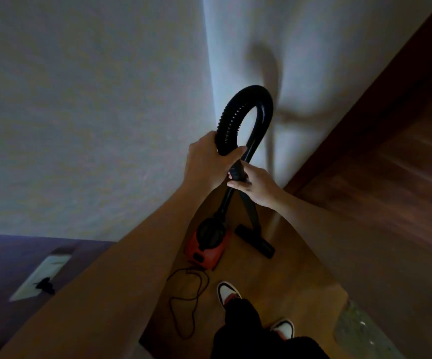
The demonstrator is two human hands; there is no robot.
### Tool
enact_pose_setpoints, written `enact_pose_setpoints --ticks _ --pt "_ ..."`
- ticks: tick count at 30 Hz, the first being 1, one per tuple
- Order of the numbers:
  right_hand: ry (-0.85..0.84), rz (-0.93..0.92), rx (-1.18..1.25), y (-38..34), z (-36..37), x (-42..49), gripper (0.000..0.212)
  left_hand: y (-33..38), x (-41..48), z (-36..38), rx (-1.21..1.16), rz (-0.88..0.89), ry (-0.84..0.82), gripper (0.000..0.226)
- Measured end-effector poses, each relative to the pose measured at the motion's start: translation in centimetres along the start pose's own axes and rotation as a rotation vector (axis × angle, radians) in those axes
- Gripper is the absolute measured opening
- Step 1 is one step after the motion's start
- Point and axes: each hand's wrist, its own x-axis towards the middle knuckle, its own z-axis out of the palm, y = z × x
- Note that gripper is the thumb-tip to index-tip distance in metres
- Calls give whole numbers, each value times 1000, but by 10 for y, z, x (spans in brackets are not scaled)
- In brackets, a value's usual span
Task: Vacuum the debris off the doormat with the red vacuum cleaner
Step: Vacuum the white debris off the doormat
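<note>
The red vacuum cleaner sits on the wooden floor by the wall, below my hands. Its black ribbed hose loops up in an arch in front of me. My left hand is closed around the hose on the left side of the loop. My right hand grips the black wand just below, where hose and wand cross. The wand runs down to the black floor nozzle, which rests on the floor right of the vacuum. A grey speckled doormat shows at the bottom right edge.
A white wall stands close ahead, with a dark wooden door on the right. The black power cord lies in loops on the floor near my feet in white shoes. A wall socket with a plug sits low left.
</note>
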Motion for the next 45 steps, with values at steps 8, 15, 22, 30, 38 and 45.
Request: enact_pose_setpoints --ticks 8,15,22,30,38,45 --pt "176 55 185 32 10 -66 20 17 -36 38 -9 -115 19 43" --pt "64 83 338 49 -1 -139 19 29 -79 55 23 192 42 97" --pt "17 99 376 67 -22 -202 13 43 -91 73 594 1100 -224 30" --pt "-75 231 285 98 -45 -266 27 79 -128 115 873 908 -685 44" --pt "-93 291 190 117 -46 -319 28 90 -151 168 930 760 -1008 39" --pt "304 503 29 132 -7 -374 30 78 -186 207 782 592 -1125 36"
